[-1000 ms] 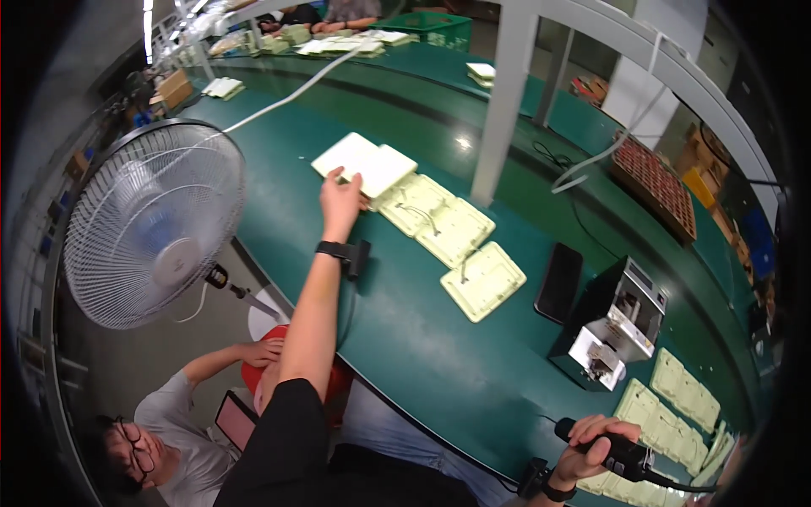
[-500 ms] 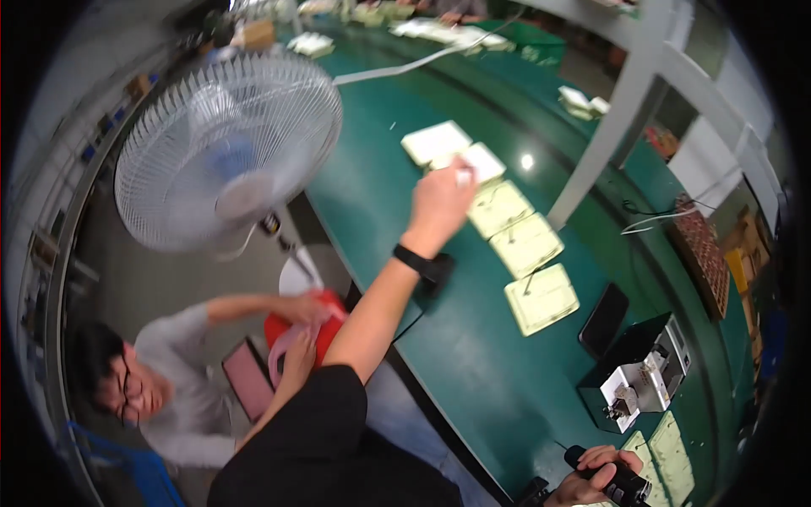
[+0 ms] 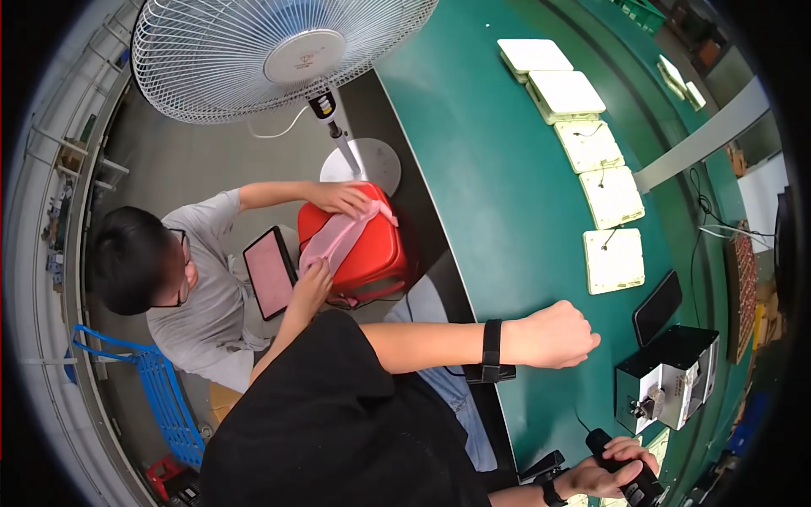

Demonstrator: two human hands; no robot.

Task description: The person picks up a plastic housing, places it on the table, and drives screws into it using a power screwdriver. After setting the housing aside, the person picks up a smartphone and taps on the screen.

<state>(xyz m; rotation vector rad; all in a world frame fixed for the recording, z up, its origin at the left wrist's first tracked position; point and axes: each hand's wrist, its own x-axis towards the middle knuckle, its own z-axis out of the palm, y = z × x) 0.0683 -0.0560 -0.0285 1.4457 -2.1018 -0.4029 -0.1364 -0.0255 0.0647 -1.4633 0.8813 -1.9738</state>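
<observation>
My left hand (image 3: pixel 556 335), a black band on its wrist, is curled into a fist above the green table (image 3: pixel 507 194). The inside of its fingers is hidden, so any small thing in them cannot be made out. My right hand (image 3: pixel 621 469) is wrapped round a black electric screwdriver (image 3: pixel 601 441), its thin tip pointing up and left. Beside it stands a black and silver screw feeder (image 3: pixel 667 380). Farther off, a row holds two white square cases (image 3: pixel 566 95) and three pale panels (image 3: pixel 614 260) with short dark wires.
A black phone (image 3: pixel 657 308) lies by the feeder. At left, a seated person (image 3: pixel 203 279) handles pink cloth (image 3: pixel 342 238) on a red stool (image 3: pixel 363 266). A standing fan (image 3: pixel 304 57) rises beyond them. A grey post (image 3: pixel 701 139) crosses the table's right side.
My left hand has come back from the white cases to nearer the feeder, still closed. The view has shifted. My right hand keeps the screwdriver.
</observation>
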